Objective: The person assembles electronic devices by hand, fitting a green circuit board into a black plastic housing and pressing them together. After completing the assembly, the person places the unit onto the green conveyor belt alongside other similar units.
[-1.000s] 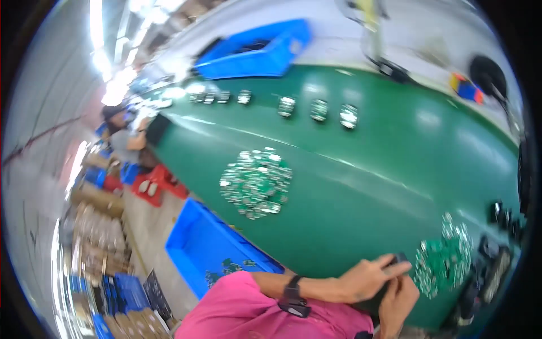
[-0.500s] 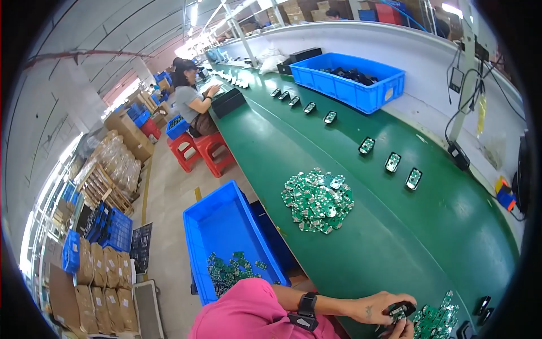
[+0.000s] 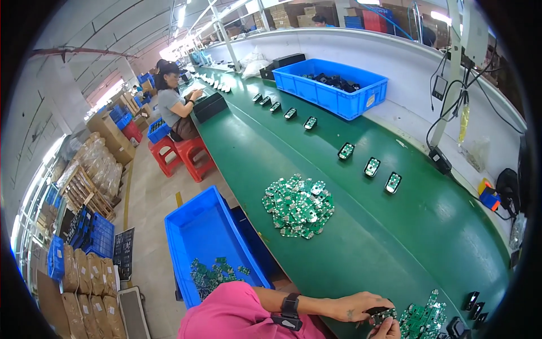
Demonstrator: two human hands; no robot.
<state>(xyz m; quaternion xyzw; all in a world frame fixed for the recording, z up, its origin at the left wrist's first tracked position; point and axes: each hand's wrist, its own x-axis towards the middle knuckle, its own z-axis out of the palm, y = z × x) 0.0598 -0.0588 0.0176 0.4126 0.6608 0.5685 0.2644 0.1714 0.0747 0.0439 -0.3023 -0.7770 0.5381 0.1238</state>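
My left hand [image 3: 361,305] is closed around a small black casing at the bottom of the view. A green circuit board [image 3: 384,316] shows at the casing, partly covered by fingers. The fingertips of my right hand [image 3: 388,328] press against the board from the near side; most of that hand falls outside the picture. Just right of my hands lies a small pile of green circuit boards [image 3: 422,317]. A larger heap of circuit boards [image 3: 299,206] sits further up the green workbench [image 3: 339,254].
Black casings with boards [image 3: 393,182] form a spaced row along the bench. Several empty-looking black casings [image 3: 471,300] stand at the lower right. A blue bin [image 3: 339,96] holds black parts; another blue bin [image 3: 212,226] beside the bench holds boards. A seated person [image 3: 172,104] works further along.
The whole view has shifted, so the bench and its things appear further left. Both hands stay together at the casing, and the board's green face now shows more plainly.
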